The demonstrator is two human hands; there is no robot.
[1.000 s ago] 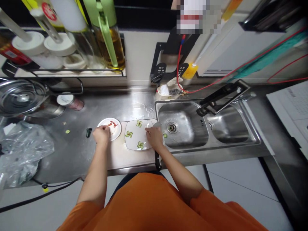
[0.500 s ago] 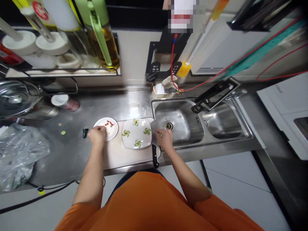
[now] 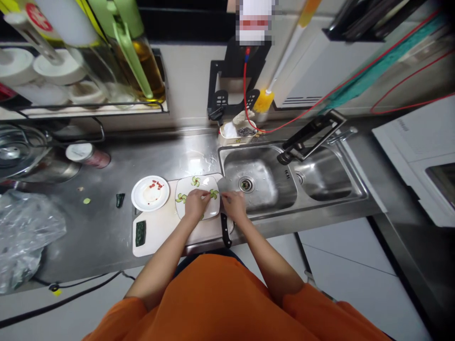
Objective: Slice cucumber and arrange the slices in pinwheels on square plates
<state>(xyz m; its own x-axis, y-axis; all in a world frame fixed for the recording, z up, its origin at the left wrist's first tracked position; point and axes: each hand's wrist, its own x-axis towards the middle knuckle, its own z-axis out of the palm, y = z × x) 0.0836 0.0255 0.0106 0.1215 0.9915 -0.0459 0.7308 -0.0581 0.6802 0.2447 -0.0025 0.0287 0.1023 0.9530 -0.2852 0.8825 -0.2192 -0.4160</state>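
Observation:
My left hand [image 3: 196, 205] reaches over a squarish white plate [image 3: 213, 209], finger and thumb pinched beside the right-hand fan of green cucumber slices [image 3: 213, 194]. Whatever is in the pinch is too small to make out. My right hand [image 3: 234, 207] is at the plate's right edge with its fingers curled together; their contents are hidden. Below it is the black handle of a knife [image 3: 226, 231]. A round white plate [image 3: 138, 198] with red bits [image 3: 155, 184] stands left of the squarish plate. Both overlap a pale cutting board [image 3: 156, 233], where a cucumber chunk [image 3: 141, 233] lies.
A double sink [image 3: 263, 201] with a black tap [image 3: 302, 137] lies to the right. Behind it is a small divided container [image 3: 232, 137]. At left are a lidded pot [image 3: 39, 161], a jar [image 3: 88, 155], a plastic bag [image 3: 31, 232] and a cucumber end [image 3: 120, 200].
My left hand has moved right, from the round plate with red bits to the cucumber fan on the squarish plate. The cucumber chunk is now uncovered. My right hand has stayed near the plate's edge.

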